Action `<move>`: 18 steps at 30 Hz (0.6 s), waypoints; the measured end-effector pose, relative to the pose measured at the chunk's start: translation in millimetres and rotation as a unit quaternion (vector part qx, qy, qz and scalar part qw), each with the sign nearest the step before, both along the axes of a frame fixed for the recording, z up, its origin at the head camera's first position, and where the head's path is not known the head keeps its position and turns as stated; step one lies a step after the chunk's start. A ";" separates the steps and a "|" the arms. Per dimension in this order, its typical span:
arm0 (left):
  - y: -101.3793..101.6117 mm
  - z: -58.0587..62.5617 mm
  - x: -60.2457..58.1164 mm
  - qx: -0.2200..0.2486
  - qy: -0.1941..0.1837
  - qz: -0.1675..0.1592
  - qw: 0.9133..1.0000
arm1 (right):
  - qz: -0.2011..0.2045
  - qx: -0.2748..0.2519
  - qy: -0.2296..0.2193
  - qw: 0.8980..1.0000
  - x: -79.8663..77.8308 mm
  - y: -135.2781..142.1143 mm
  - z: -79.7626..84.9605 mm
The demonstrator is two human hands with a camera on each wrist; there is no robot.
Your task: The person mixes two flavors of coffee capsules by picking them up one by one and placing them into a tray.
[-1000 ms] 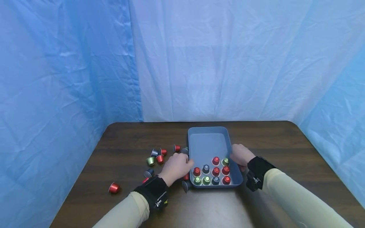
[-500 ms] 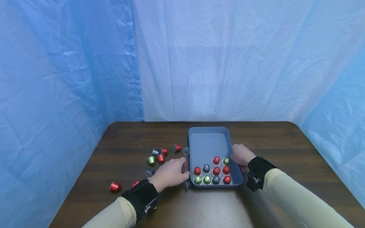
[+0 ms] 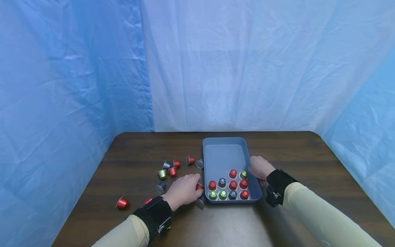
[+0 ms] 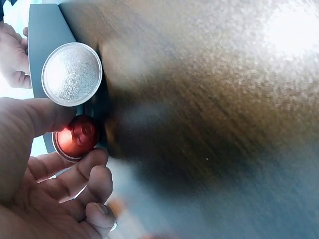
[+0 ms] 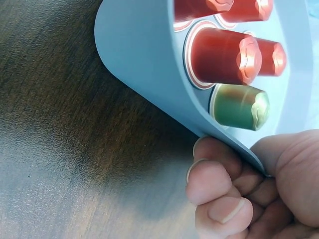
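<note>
My left hand (image 3: 182, 191) is at the left side of a blue-grey tray (image 3: 226, 151). Between its thumb and fingers it pinches a red coffee capsule (image 4: 77, 138), low over the wood. Just beside the thumb lies a dark capsule, its silver foil lid (image 4: 72, 74) facing the left wrist camera. My right hand (image 3: 261, 167) grips the tray's right rim, thumb inside and curled fingers outside. Within the tray, red capsules (image 5: 219, 55), green capsules (image 5: 239, 106) and dark capsules (image 3: 232, 195) stand lid down in rows at the near end.
Left of the tray, loose capsules lie on their sides: a green capsule (image 3: 162, 174), a dark capsule (image 3: 160, 187) and several red ones. One red capsule (image 3: 122, 203) lies farther out on the wooden table (image 3: 139, 147). Blue sheets (image 3: 216, 68) hang behind.
My left hand has drawn back toward the near left, and its thumb and fingers have come round the red capsule. The right hand has stayed on the rim.
</note>
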State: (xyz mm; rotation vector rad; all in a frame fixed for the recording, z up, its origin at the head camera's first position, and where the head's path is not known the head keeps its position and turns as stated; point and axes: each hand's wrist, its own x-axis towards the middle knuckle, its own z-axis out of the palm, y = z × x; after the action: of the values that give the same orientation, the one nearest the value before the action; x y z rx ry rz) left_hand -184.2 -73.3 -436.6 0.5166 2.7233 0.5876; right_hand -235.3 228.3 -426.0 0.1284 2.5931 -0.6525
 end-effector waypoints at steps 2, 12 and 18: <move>0.0 0.1 0.3 -0.003 0.002 0.000 1.000 | 0.000 0.001 0.000 1.000 -0.6 -0.3 -0.6; 0.0 -6.1 -0.4 0.004 0.001 0.020 1.000 | 0.005 0.005 0.005 1.000 0.0 0.5 -4.2; -0.1 -5.7 -1.6 0.019 -0.010 0.040 0.999 | -0.004 -0.012 0.003 1.000 2.1 0.5 -3.6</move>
State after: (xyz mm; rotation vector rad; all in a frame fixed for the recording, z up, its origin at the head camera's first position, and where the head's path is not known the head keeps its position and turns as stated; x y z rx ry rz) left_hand -185.9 -73.4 -442.3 0.4104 2.7288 0.6621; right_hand -233.2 228.8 -429.6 0.1299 2.5915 -0.6881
